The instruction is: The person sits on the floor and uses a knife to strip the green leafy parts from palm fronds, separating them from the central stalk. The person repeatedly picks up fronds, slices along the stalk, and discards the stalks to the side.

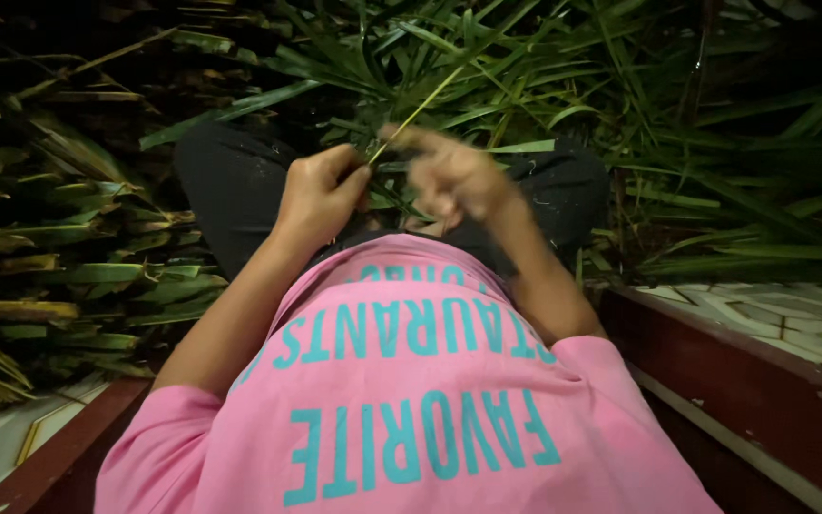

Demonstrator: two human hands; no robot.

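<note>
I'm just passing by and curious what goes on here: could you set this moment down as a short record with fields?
Setting: dim spot with heaps of long green leaves all around
Person: seated, pink shirt, dark trousers
Left hand: left hand closed on a thin pale leaf strip
Right hand: right hand blurred, at the same strip; grip unclear
Strip: slants up and away from the hands
Beside the person: dark red ledge, patterned tiles
</note>
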